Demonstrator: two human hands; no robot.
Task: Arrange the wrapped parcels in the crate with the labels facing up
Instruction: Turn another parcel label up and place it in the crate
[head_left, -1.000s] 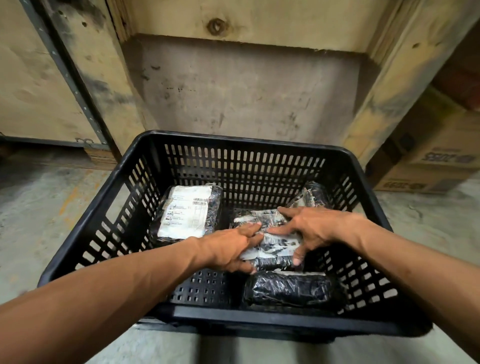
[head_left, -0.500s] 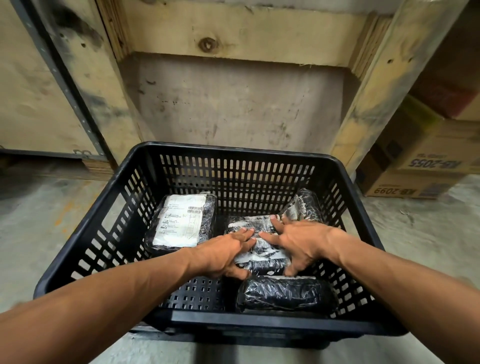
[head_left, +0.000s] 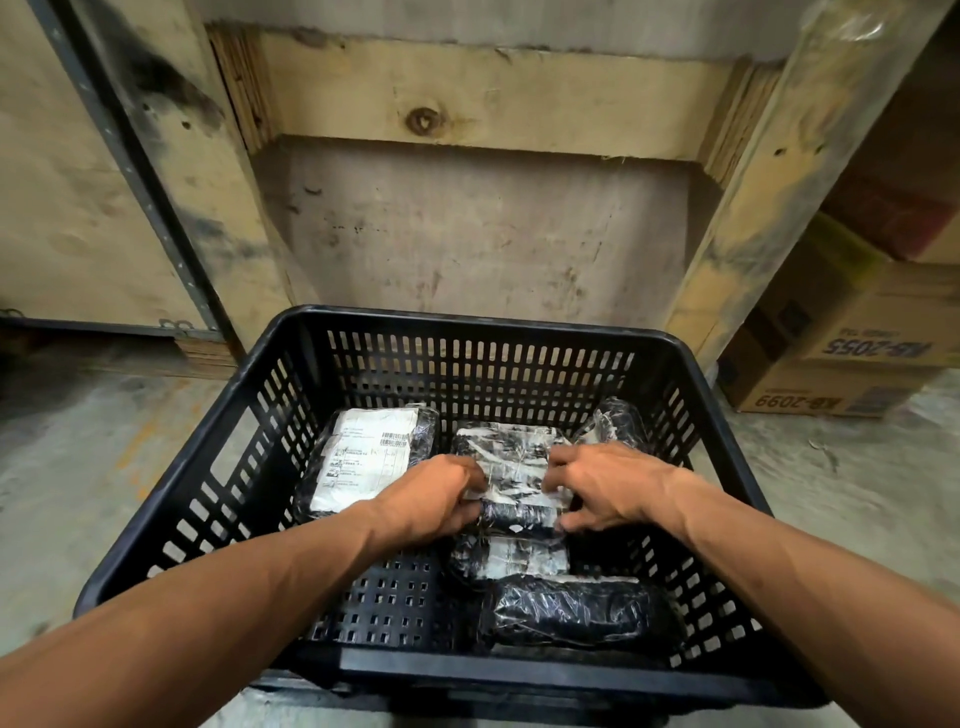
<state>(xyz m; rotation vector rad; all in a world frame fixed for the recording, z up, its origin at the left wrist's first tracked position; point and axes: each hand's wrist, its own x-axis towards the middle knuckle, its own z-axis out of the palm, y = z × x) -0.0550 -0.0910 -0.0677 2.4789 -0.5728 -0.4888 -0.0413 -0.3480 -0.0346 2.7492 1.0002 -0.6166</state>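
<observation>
A black slatted crate (head_left: 498, 675) stands on the floor in front of me. Inside, at the back left, a black-wrapped parcel (head_left: 363, 457) lies with its white label up. In the middle, my left hand (head_left: 431, 499) and my right hand (head_left: 602, 483) grip the two sides of a parcel (head_left: 514, 467) with a crumpled label on top, lifted slightly. Under it another labelled parcel (head_left: 511, 558) shows. A black parcel (head_left: 566, 613) with no label showing lies at the front right. One more parcel (head_left: 618, 421) leans in the back right corner.
Wooden pallet boards (head_left: 488, 93) and a plywood panel (head_left: 67, 182) rise right behind the crate. Cardboard boxes (head_left: 852, 364) are stacked at the right. The concrete floor (head_left: 78, 467) lies around the crate; its front-left bottom (head_left: 384, 597) holds no parcel.
Both hands have curled from flat on top to gripping the middle parcel's sides and raised it a little, uncovering a labelled parcel beneath. The view has tilted upward.
</observation>
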